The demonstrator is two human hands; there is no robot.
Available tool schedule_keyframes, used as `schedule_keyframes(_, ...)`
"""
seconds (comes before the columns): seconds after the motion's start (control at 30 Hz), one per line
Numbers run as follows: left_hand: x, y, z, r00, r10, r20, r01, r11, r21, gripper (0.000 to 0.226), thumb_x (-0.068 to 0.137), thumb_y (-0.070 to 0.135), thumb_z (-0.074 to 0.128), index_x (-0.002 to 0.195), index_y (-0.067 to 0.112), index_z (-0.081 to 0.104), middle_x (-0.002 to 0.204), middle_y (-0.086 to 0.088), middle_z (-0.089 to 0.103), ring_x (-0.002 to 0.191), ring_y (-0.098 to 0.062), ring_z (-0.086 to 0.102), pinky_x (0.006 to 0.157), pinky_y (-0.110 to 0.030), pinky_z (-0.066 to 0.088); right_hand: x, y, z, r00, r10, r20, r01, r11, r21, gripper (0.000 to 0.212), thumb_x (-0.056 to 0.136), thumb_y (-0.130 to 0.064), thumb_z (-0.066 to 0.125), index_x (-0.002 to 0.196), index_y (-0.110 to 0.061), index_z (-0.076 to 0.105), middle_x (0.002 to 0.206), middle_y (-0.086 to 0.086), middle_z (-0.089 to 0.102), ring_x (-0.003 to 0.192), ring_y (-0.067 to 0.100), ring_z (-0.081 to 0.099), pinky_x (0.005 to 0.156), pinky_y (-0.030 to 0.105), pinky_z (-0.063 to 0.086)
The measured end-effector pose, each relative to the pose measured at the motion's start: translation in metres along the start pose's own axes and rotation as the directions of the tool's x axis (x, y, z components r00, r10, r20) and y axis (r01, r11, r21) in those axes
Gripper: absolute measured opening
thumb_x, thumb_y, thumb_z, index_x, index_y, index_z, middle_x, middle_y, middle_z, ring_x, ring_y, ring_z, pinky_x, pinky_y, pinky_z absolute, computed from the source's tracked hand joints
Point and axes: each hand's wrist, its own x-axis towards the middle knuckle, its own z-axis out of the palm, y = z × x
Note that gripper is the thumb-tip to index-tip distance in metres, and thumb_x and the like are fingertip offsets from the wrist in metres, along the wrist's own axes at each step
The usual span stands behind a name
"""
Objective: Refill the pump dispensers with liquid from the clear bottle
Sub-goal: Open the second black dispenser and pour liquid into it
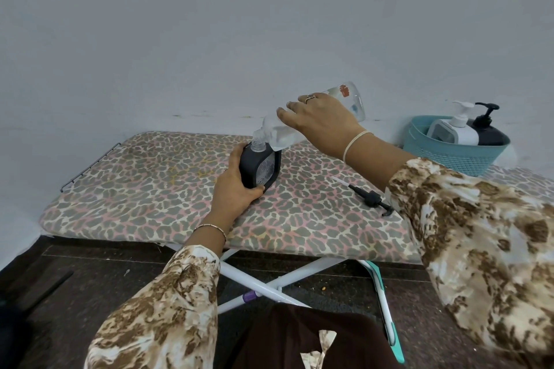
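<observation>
Leopard-print cloth covers the ironing board [150, 189], which stands against a pale wall. The left hand [236, 189] wraps around the lower side of the dark dispenser [260, 168] and steadies it as it stands on the board. Just above that grip, the right hand [320, 114] clasps the clear bottle [349, 100] around its middle. The bottle is tilted so its mouth meets the dispenser's open neck. Liquid shows inside the bottle, but I cannot tell whether a stream is running.

The pump head [370, 198] lies on the cloth to the right of the held dispenser, apart from it. Well beyond the right hand, a teal basket [455, 156] holds a white dispenser [455, 132] and a black dispenser [491, 135], both with pumps on.

This refill looks under way, with recapping left to do. Whether the basket pair is already filled cannot be told.
</observation>
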Motion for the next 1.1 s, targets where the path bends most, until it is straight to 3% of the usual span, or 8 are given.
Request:
schedule_keyframes(0.5, -0.0005, -0.0005, -0.0015, 0.999, 0.043, 0.013, -0.043, 0.999, 0.008, 0.098, 0.072, 0.018, 0.08, 0.148, 0.033, 0.02, 0.124, -0.006, 0.061, 0.097, -0.029, 0.065, 0.081, -0.039, 0.056, 0.0007, 0.0014, -0.0021, 1.0, -0.018, -0.009, 0.017, 1.0, -0.014, 0.051, 0.084, 0.002, 0.048, 0.134, -0.009, 0.041, 0.101, 0.008, 0.063, 0.086, 0.027, 0.06, 0.069, 0.034, 0.042)
schedule_keyframes(0.77, -0.0015, -0.0009, -0.0017, 0.999, 0.039, 0.002, -0.039, 0.999, 0.009, 0.097, 0.073, 0.019, 0.079, 0.148, 0.034, 0.02, 0.123, -0.006, 0.062, 0.096, -0.029, 0.066, 0.079, -0.036, 0.055, 0.0011, 0.0023, -0.0026, 0.999, -0.029, -0.021, 0.028, 0.999, -0.043, 0.048, 0.079, 0.0, 0.054, 0.126, -0.01, 0.049, 0.09, 0.006, 0.064, 0.078, 0.026, 0.061, 0.06, 0.032, 0.034)
schedule_keyframes(1.1, -0.001, -0.0027, -0.0007, 1.0, 0.019, 0.001, -0.019, 1.0, 0.016, 0.098, 0.073, 0.022, 0.08, 0.148, 0.037, 0.018, 0.124, -0.005, 0.061, 0.096, -0.03, 0.066, 0.08, -0.04, 0.056, 0.0041, 0.0024, -0.0031, 0.999, -0.036, -0.007, 0.036, 0.999, -0.029, 0.05, 0.083, -0.001, 0.052, 0.131, -0.01, 0.042, 0.1, 0.007, 0.063, 0.087, 0.027, 0.061, 0.068, 0.034, 0.041)
